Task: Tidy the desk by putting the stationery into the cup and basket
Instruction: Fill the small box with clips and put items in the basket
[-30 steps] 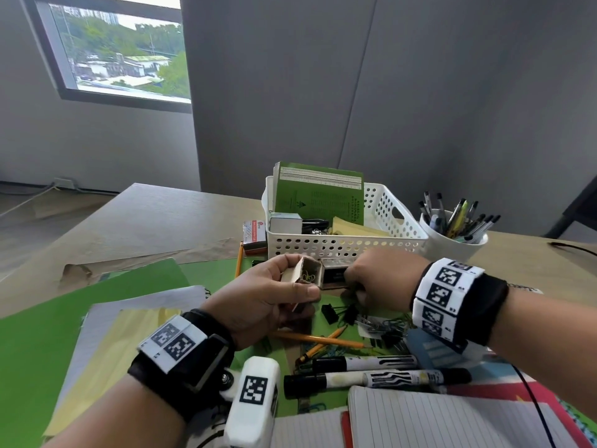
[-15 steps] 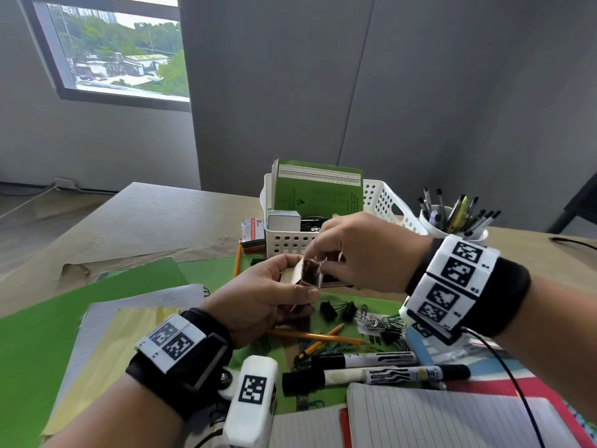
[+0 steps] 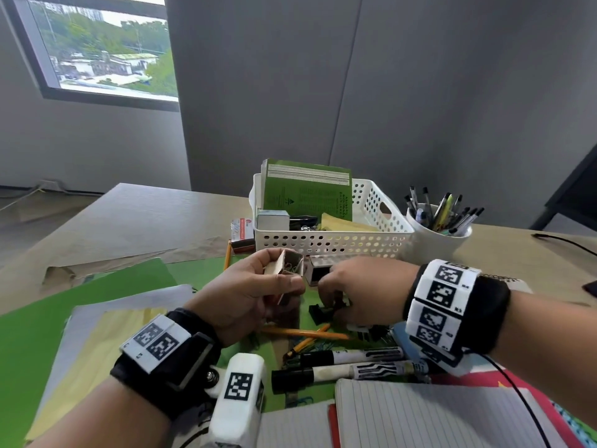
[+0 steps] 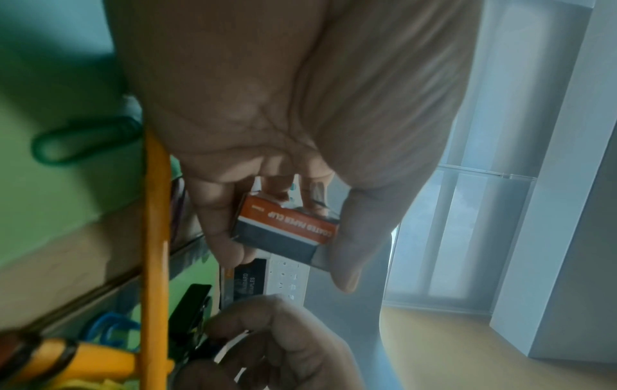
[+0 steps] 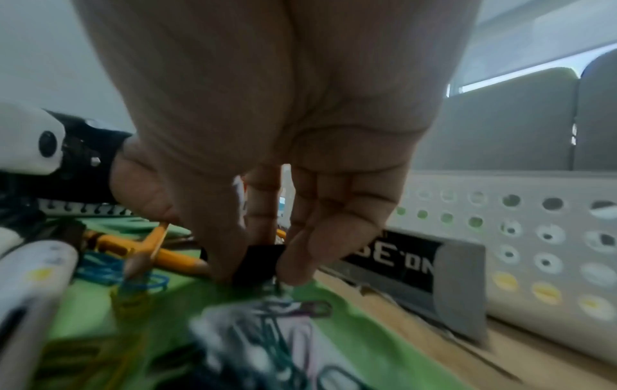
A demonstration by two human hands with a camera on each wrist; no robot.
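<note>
The white basket [image 3: 365, 242] already held notebooks and boxes, and the cup [image 3: 436, 242] held pens; markers [image 3: 352, 367], pencils and clips remained on the desk [image 3: 135, 221]. The left hand [image 3: 248, 299] gripped an open paper clip box [image 4: 287, 227]. The right hand [image 5: 267, 147] pinched a black binder clip [image 5: 259, 266] on the desk.

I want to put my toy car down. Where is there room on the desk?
The bare tan desk left of the white perforated basket is free. The green mat between both hands is crowded with clips, yellow pencils and markers.
</note>
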